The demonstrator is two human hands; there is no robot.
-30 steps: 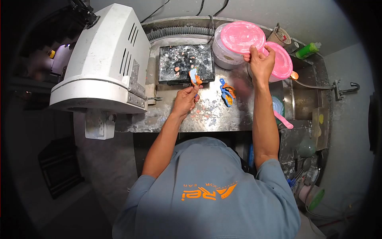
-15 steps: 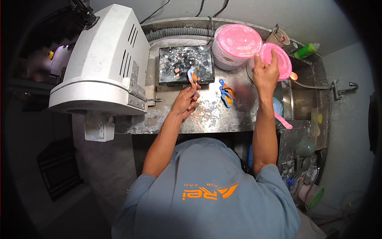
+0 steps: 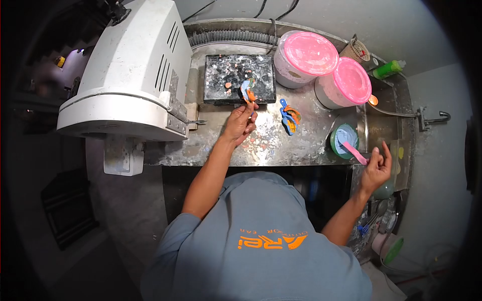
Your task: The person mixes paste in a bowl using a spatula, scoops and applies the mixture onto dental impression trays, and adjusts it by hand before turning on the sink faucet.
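My left hand [image 3: 240, 124] pinches a dental impression tray [image 3: 247, 92] with orange impression material and pale blue paste on it, held up by the front edge of the black vibrating plate [image 3: 239, 75]. A second impression tray [image 3: 289, 118], blue with orange material, lies on the metal counter to the right of that hand. My right hand [image 3: 376, 169] is open, thumb and forefinger apart, beside the handle end of a pink spatula [image 3: 355, 153]. The spatula's other end rests in a green mixing bowl [image 3: 333, 142] of pale blue paste. Whether a finger touches the handle I cannot tell.
Two tubs with pink lids [image 3: 311, 52] [image 3: 352, 80] stand at the back right. A large white machine [image 3: 125, 70] takes up the left side. At the right are a sink with a tap [image 3: 433, 118], a green bottle [image 3: 388, 69] and a wicker basket [image 3: 355, 49].
My right hand has moved from above the right tub's lid down to the spatula handle, uncovering the bowl. My left hand still holds its tray in nearly the same place. The view has shifted slightly.
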